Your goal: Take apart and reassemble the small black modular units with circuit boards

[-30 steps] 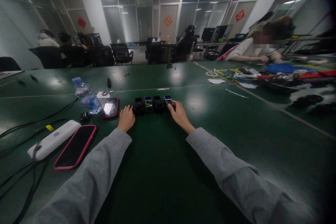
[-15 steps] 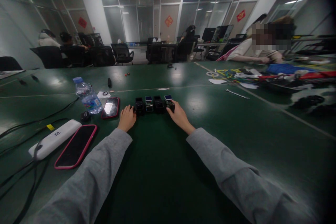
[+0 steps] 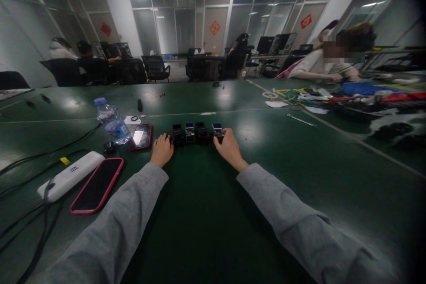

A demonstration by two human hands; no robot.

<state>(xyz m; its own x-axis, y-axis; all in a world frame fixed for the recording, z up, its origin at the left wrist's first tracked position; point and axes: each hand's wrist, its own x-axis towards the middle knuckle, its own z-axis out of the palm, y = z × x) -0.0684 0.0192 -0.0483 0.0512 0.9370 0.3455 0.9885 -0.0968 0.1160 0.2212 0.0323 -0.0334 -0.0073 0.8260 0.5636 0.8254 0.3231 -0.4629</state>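
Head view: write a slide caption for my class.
Right hand holding small rectangular green circuit board with screen, left hand near three boxy electronic devices on dark green table.

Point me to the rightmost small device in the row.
In the head view, the rightmost small device is just right of centre, at the right hand, right of a black device.

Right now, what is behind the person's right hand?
A small gadget, its screen showing past the right hand. The fingers hide the gadget's lower right side.
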